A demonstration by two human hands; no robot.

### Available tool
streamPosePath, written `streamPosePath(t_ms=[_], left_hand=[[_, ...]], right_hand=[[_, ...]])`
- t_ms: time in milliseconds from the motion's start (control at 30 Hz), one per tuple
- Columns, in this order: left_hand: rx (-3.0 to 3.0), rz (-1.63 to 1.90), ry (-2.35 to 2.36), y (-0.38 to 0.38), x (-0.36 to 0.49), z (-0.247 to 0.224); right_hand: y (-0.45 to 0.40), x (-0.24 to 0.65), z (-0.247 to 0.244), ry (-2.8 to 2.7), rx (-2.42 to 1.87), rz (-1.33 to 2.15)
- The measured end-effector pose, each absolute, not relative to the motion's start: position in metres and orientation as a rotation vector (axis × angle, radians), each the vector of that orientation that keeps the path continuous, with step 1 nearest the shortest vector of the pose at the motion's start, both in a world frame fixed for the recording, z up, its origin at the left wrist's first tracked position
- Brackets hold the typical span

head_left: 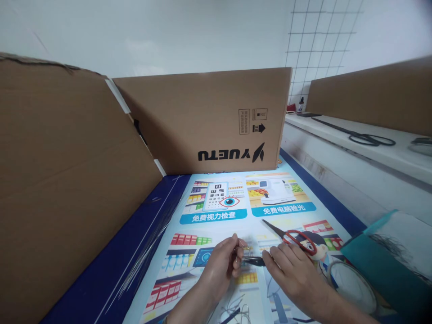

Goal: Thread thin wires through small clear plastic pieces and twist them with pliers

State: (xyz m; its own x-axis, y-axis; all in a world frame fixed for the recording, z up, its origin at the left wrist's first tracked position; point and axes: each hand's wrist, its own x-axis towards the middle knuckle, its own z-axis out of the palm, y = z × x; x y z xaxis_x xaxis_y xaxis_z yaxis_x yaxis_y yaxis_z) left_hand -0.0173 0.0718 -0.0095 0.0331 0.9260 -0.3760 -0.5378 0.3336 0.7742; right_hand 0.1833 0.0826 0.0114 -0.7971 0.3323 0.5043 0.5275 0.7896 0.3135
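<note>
Pinched between the fingers of my left hand (222,261) is a thin wire (245,247), gold at one bend; its full shape is partly hidden by the fingers. My right hand (293,270) closes around a small black tapered tool (254,261), whose kind I cannot make out. The tool's narrow end points left, close to my left fingertips. Red-handled scissors (281,231) lie just beyond my right hand, blades toward the upper left. Loose wire pieces (236,312) are scattered below my hands on the printed sheet (249,225).
Cardboard panels (189,117) stand at the back and left. Long straight wires (145,256) lie along the left side. At right are a round clear object (353,285) and a teal box (381,265) with dark strands. Large black scissors (367,138) rest on a white ledge.
</note>
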Motion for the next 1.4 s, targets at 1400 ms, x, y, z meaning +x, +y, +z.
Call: streamPosePath(t_ms=[1400], left_hand=[[0.782,1.011,0.956,0.071,-0.024,-0.002]], right_hand=[[0.107,0.190,-0.003,-2.207,-1.159,0.692]])
